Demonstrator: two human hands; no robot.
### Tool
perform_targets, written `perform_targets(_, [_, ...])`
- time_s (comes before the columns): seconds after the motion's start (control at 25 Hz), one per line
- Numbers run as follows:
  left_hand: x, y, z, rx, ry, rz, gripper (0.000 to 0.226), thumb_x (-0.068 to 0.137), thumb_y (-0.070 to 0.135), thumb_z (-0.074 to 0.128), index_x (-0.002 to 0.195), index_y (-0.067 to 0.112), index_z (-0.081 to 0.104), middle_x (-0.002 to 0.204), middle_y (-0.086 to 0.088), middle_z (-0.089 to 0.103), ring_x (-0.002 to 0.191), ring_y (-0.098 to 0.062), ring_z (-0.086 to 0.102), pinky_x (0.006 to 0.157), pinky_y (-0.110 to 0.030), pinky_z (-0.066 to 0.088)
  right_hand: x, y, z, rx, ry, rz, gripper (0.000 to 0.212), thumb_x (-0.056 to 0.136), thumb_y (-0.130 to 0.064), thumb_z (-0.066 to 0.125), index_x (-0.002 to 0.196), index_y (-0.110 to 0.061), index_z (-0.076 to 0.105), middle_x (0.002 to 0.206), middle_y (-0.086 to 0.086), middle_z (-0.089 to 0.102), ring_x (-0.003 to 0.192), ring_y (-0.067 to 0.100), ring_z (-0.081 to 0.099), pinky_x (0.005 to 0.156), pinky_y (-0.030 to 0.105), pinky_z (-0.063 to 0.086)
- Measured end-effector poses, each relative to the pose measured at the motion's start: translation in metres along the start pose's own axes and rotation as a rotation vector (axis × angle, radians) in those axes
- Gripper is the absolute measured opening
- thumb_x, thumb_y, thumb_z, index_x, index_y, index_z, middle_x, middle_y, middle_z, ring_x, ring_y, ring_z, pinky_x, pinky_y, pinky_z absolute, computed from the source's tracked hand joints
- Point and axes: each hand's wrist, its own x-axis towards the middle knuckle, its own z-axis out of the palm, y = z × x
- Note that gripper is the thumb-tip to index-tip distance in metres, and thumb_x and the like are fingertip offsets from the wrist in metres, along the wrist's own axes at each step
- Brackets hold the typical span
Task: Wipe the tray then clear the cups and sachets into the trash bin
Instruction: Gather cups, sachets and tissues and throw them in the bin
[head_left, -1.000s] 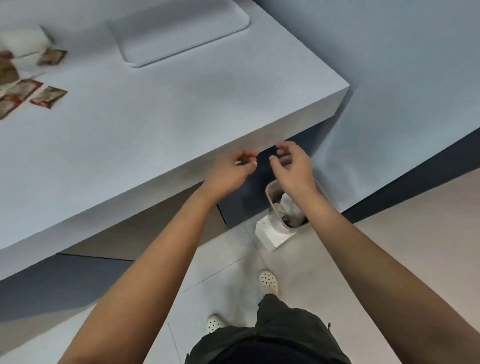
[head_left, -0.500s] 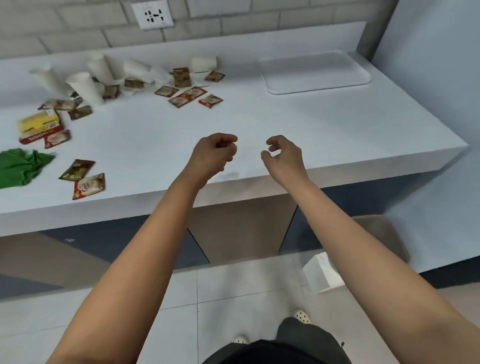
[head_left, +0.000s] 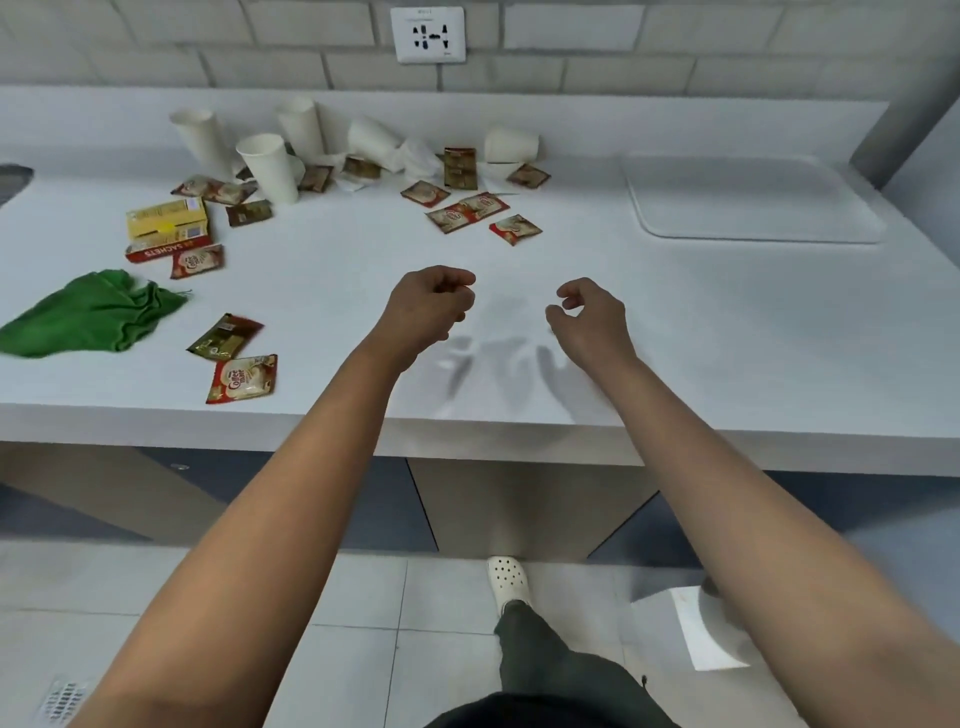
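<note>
My left hand (head_left: 431, 306) and right hand (head_left: 587, 317) hover side by side over the front middle of the white counter (head_left: 727, 322), fingers loosely curled, holding nothing. The white tray (head_left: 753, 197) lies bare at the back right. Several white paper cups stand or lie at the back: an upright cup (head_left: 270, 166), a leaning cup (head_left: 202, 135), a tipped cup (head_left: 509, 143). Several sachets are scattered around them, a cluster (head_left: 467, 210) ahead of my left hand and a Coffee-mate sachet (head_left: 244, 378) near the front edge. The trash bin (head_left: 714, 631) shows on the floor at lower right, mostly hidden by my right forearm.
A crumpled green cloth (head_left: 88, 312) lies at the counter's left. A yellow box on a red sachet box (head_left: 166, 226) sits behind it. Crumpled tissue (head_left: 415, 153) lies among the cups. A wall socket (head_left: 428, 34) is above. A wall stands right of the tray.
Both hands rose from over the trash bin on the floor to above the counter, still holding nothing. The view swung up and left, bringing the cups, sachets and cloth into sight.
</note>
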Motion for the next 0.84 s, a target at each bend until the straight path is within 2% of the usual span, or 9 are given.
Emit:
perform_targets(0.08, [0.034,0.0,-0.003,-0.007,0.05,0.012,0.028,0.089,0.011,0.052,0.116,0.013,0.06,0.089,0.003,0.058,0.077,-0.01,0.056,0.064,-0.02,0.045,0.032,-0.001,0.007,-0.011,-0.016,-0.008,0.029,0.087,-0.019,0.055,0.115,-0.012,0.056,0.109,0.002,0.055,0.096,0.02,0.056,0.069,0.023,0.042])
perform_targets(0.2, [0.091,0.003,-0.008,-0.032,0.171,0.001,0.03,0.087,0.007,0.052,0.116,0.011,0.06,0.087,0.002,0.056,0.07,-0.008,0.053,0.062,-0.019,0.043,0.086,-0.002,0.015,-0.045,-0.023,-0.007,0.029,0.087,-0.019,0.056,0.115,-0.011,0.057,0.115,0.005,0.058,0.093,0.013,0.05,0.077,0.023,0.039])
perform_targets(0.4, [0.182,0.008,-0.007,0.036,0.257,-0.085,0.03,0.088,0.008,0.053,0.117,0.011,0.061,0.105,-0.005,0.062,0.068,-0.008,0.053,0.061,-0.018,0.043,0.169,-0.003,0.026,-0.085,-0.051,0.022,0.029,0.087,-0.018,0.055,0.115,-0.011,0.058,0.117,0.007,0.059,0.104,0.017,0.055,0.078,0.022,0.037])
perform_targets(0.44, [0.199,0.008,-0.004,0.105,0.273,-0.089,0.03,0.088,0.01,0.053,0.117,0.011,0.061,0.111,-0.006,0.063,0.075,-0.011,0.056,0.067,-0.018,0.045,0.183,-0.003,0.029,-0.095,-0.051,0.02,0.029,0.087,-0.017,0.055,0.115,-0.01,0.059,0.117,0.007,0.06,0.105,0.018,0.055,0.077,0.021,0.037])
perform_targets(0.52, [0.228,0.006,0.004,0.292,0.297,-0.07,0.033,0.088,0.013,0.053,0.121,0.013,0.061,0.123,-0.005,0.062,0.1,-0.017,0.06,0.082,-0.019,0.043,0.207,-0.002,0.036,-0.117,-0.048,0.016,0.03,0.087,-0.017,0.056,0.116,-0.011,0.059,0.117,0.008,0.06,0.105,0.019,0.057,0.077,0.021,0.038])
perform_targets(0.6, [0.252,0.004,0.012,0.446,0.288,-0.035,0.04,0.088,0.013,0.053,0.128,0.015,0.057,0.134,-0.007,0.055,0.121,-0.022,0.053,0.097,-0.023,0.039,0.225,-0.001,0.045,-0.159,-0.047,0.013,0.031,0.086,-0.019,0.056,0.117,-0.012,0.058,0.117,0.009,0.059,0.107,0.022,0.057,0.078,0.024,0.041])
perform_targets(0.72, [0.278,-0.005,0.018,0.578,0.223,-0.011,0.044,0.09,0.015,0.051,0.133,0.018,0.053,0.144,-0.008,0.044,0.13,-0.026,0.044,0.106,-0.032,0.036,0.241,0.0,0.057,-0.282,-0.078,0.041,0.043,0.084,-0.033,0.057,0.122,-0.013,0.054,0.123,0.009,0.052,0.115,0.026,0.052,0.09,0.034,0.046])
perform_targets(0.84, [0.296,-0.013,0.024,0.712,0.186,0.0,0.042,0.091,0.021,0.05,0.133,0.026,0.052,0.147,-0.006,0.04,0.132,-0.029,0.041,0.108,-0.041,0.036,0.249,0.003,0.068,-0.405,-0.18,0.093,0.064,0.082,-0.052,0.056,0.13,-0.011,0.047,0.129,0.01,0.043,0.122,0.029,0.043,0.096,0.038,0.042])
